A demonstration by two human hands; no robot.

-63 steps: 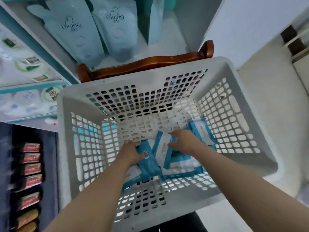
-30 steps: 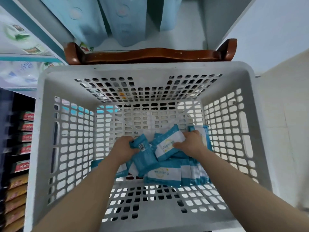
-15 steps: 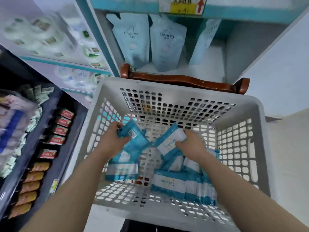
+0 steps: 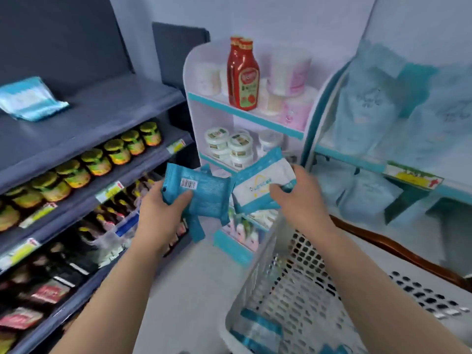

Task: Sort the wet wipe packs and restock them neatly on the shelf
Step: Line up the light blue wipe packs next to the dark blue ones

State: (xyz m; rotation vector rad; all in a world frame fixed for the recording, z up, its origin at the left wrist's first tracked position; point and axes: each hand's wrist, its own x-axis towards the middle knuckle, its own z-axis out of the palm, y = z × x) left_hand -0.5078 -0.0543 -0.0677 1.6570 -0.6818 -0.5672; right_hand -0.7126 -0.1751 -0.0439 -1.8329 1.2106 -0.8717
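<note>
The left hand gripped a teal wet wipe pack, barcode side up, with its thumb across the face and another teal edge hanging beneath. The right hand pinched a white-fronted wet wipe pack just beside the first. Both were held in the air, up and to the left of the white basket. More packs lay in the basket's near corner. One striped pack lay alone on the grey top shelf, above a row of green-lidded jars.
</note>
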